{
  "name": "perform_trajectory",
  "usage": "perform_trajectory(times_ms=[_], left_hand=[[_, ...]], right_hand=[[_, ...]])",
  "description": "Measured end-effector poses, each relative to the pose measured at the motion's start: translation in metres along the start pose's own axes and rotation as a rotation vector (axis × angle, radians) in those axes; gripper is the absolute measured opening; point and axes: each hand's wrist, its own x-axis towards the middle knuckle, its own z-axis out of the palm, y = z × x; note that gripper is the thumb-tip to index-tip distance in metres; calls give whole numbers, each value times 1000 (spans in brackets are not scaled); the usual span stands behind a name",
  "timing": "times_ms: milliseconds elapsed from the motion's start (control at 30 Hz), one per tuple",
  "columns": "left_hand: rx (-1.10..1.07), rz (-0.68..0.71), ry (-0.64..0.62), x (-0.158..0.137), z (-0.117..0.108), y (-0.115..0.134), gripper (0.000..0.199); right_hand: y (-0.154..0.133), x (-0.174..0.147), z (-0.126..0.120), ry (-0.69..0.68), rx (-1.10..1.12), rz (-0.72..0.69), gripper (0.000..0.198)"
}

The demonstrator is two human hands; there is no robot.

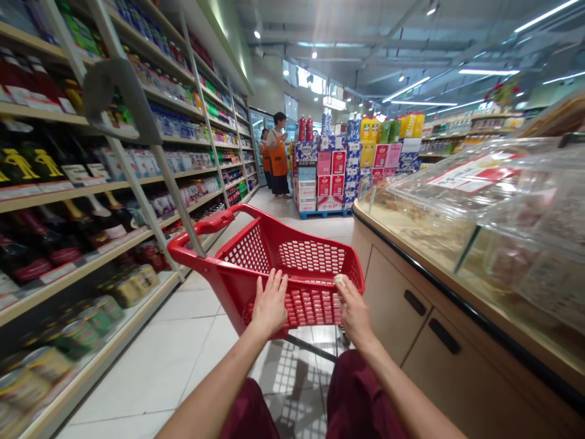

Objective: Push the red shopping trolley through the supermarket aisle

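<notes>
A red rolling shopping basket (315,256) stands in front of me, with perforated sides and a grey telescopic handle (121,100) rising toward the upper left. No goods show in the part of its inside that I can see. My left hand (270,308) lies at the near rim of the basket, palm down, its fingers stretched forward. Close to the basket's right end, my right hand (355,311) has its fingers curled together. A small whitish lump (339,279) shows at its fingertips, too small to name.
Shelves of bottles and cans (91,238) run along the left. On the right, a wooden counter (402,299) carries clear plastic food packs (475,177). Stacked drink cartons (331,174) stand ahead. Two people in orange aprons (278,161) are farther back in the aisle.
</notes>
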Motion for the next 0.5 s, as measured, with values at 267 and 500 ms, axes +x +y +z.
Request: perform_trajectory(times_ms=[267, 500], left_hand=[[-47, 28, -12, -13, -6, 4, 69], [-89, -18, -32, -22, -11, 14, 71]], right_hand=[[18, 23, 1, 7, -91, 109, 48], [-5, 29, 20, -63, 1, -203, 56]])
